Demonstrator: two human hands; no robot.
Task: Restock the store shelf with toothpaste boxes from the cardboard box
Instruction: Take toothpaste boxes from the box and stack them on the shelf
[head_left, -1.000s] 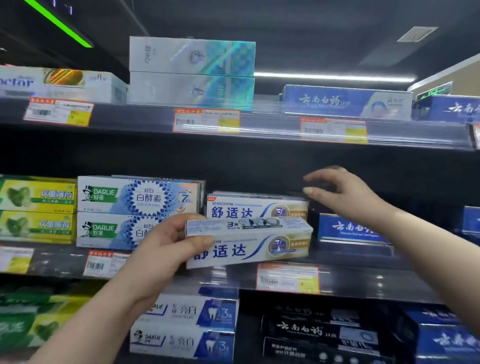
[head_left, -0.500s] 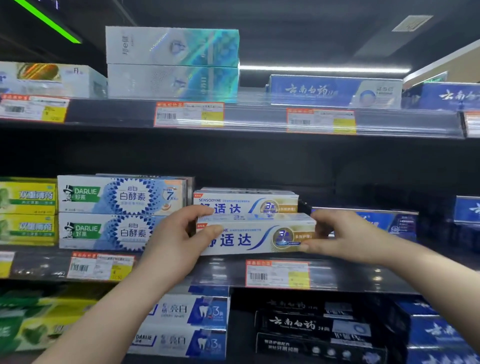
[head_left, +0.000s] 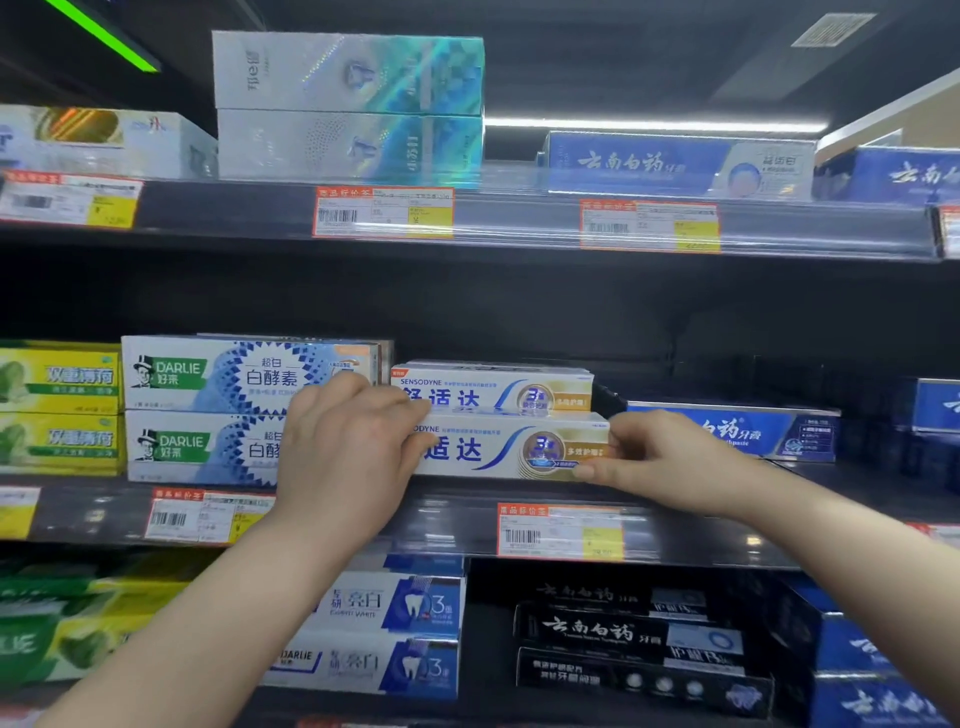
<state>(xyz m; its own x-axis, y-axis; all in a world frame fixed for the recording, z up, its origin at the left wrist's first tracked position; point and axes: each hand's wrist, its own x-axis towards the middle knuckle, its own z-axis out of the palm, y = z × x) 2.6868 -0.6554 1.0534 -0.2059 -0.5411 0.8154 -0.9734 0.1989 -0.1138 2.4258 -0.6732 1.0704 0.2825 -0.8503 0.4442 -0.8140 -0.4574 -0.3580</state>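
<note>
**A:** How are the hands set?

**B:** Both arms reach up and forward. The left hand has its back toward us and curls its fingers over the left end of the toothpaste box, hiding the start of its print. The right hand pinches the right end, thumb on the face, forefinger along the bottom edge.

**A:** And the box?

**B:** Long, flat-sided glossy card, white with blue lettering and a gold band. It lies level at the front of the middle shelf, before a matching box. Whether it rests on the shelf I cannot tell.

**A:** Around it?

**B:** Two stacked Darlie boxes stand just to the left and a blue box to the right. A paper price tag sits behind clear plastic on the shelf's lip.
</note>
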